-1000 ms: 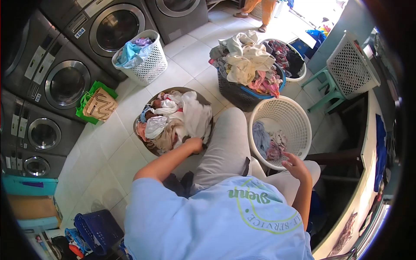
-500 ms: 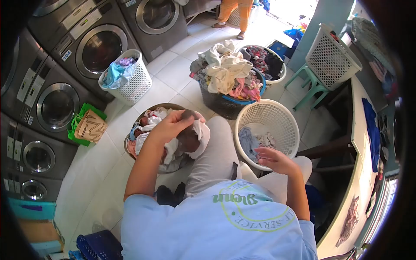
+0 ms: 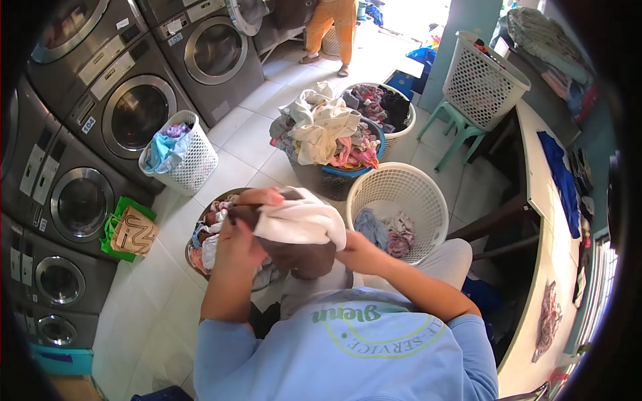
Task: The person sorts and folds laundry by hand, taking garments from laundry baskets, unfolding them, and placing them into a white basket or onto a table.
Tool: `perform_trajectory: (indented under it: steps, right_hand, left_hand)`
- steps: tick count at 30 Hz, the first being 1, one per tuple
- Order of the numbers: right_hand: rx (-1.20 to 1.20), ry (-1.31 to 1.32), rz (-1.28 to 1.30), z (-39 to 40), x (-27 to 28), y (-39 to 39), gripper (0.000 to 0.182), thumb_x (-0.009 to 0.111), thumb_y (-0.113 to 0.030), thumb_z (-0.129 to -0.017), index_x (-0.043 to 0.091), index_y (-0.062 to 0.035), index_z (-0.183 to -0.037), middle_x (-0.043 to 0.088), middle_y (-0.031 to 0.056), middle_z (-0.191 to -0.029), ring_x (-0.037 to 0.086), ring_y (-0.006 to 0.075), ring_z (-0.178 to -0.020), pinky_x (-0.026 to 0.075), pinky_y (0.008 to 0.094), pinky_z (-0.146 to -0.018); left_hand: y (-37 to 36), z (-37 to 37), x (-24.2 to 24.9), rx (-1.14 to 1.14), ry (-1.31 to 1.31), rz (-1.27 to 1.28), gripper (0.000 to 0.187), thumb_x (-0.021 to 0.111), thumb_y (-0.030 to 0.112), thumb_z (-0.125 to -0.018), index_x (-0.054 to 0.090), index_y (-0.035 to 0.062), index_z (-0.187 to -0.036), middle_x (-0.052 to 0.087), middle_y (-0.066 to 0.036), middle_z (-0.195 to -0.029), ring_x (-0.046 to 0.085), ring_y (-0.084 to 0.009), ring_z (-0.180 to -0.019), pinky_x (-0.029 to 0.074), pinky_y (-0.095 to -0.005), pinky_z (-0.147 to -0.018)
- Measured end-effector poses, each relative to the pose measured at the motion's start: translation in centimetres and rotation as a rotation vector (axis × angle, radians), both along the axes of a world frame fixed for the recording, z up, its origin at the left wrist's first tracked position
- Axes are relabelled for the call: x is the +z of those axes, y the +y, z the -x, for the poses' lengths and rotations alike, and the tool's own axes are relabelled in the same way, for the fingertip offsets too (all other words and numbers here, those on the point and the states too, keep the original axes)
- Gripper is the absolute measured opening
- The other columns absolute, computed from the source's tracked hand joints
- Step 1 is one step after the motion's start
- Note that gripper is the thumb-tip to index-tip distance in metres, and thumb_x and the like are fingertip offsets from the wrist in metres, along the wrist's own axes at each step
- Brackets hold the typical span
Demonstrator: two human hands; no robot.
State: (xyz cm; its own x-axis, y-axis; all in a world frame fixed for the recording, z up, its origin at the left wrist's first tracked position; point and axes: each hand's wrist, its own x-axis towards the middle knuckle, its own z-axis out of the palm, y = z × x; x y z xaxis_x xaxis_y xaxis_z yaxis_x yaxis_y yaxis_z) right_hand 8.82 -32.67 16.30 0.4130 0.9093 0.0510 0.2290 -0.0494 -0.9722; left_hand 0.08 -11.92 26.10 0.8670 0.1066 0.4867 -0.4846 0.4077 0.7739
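A white and dark brown garment (image 3: 301, 224) is bunched up above my lap, between my two hands. My left hand (image 3: 251, 230), smeared a little by motion, pinches the dark edge at the garment's left end. At the other end, my right hand (image 3: 358, 252) reaches into or behind the cloth, which hides its fingers. Beneath my left hand stands a round tub of mixed clothes (image 3: 204, 250), partly covered by my arm and the garment. Just beyond my right hand is a white lattice basket (image 3: 428, 200) with a blue-grey cloth (image 3: 371, 227) and a patterned cloth (image 3: 401, 234) inside.
A heaped laundry tub (image 3: 321, 177) stands ahead, with another full basket (image 3: 401, 123) behind it. Washing machines (image 3: 140, 110) line the left, near a basket of blue clothes (image 3: 194, 160) and a paper bag (image 3: 134, 230). A table (image 3: 542, 267) runs along the right. A person in orange trousers (image 3: 331, 30) stands at the back.
My right hand has moved left from above the white basket to the garment. The garment is raised from my thigh and spread between both hands. The view has shifted slightly.
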Motion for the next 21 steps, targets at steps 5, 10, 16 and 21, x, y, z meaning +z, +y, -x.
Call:
perform_trajectory:
  steps: [5, 10, 16, 21]
  right_hand:
    - [-0.468, 0.323, -0.203, -3.4, 5.9, -3.4, 0.035, 0.048, 0.002, -0.09, 0.045, -0.0046, -0.124, 0.056, 0.0034, -0.11, 0.051, 0.0087, -0.101, 0.042, 0.0258, -0.088]
    - [-0.569, 0.065, -0.29, -6.3, 8.9, -5.8, 0.028, 0.049, -0.002, -0.092, 0.048, -0.003, -0.12, 0.059, 0.0027, -0.108, 0.054, 0.0074, -0.098, 0.043, 0.0229, -0.087]
    - [-0.669, -0.248, -0.263, -7.6, 11.2, -7.3, 0.023, 0.052, -0.011, -0.094, 0.06, 0.0006, -0.112, 0.062, 0.0014, -0.101, 0.055, 0.0076, -0.091, 0.044, 0.0228, -0.083]
    - [-0.781, -0.004, -0.299, -8.9, 12.6, -9.1, 0.026, 0.048, -0.021, -0.098, 0.059, -0.0018, -0.111, 0.058, -0.0032, -0.089, 0.05, 0.0049, -0.085, 0.041, 0.0201, -0.077]
  left_hand:
    - [2.5, 0.2, 1.4, 0.222, -0.043, -0.065, 0.046, 0.046, 0.03, -0.096, 0.041, -0.0016, -0.129, 0.046, -0.015, -0.131, 0.047, -0.0278, -0.12, 0.038, -0.0442, -0.101]
    - [2.1, -0.3, 2.8, 0.281, 0.062, -0.045, 0.039, 0.048, 0.018, -0.096, 0.044, -0.0015, -0.13, 0.05, -0.011, -0.126, 0.049, -0.0234, -0.117, 0.038, -0.0405, -0.101]
    - [2.6, -0.8, 3.5, 0.401, 0.2, 0.03, 0.038, 0.054, 0.016, -0.094, 0.047, 0.0032, -0.129, 0.059, -0.009, -0.11, 0.057, -0.0164, -0.103, 0.047, -0.0312, -0.089]
    - [2.7, -0.6, 4.3, 0.333, 0.295, 0.033, 0.049, 0.062, 0.02, -0.089, 0.042, 0.0058, -0.131, 0.065, -0.01, -0.096, 0.064, -0.0145, -0.085, 0.051, -0.0258, -0.077]
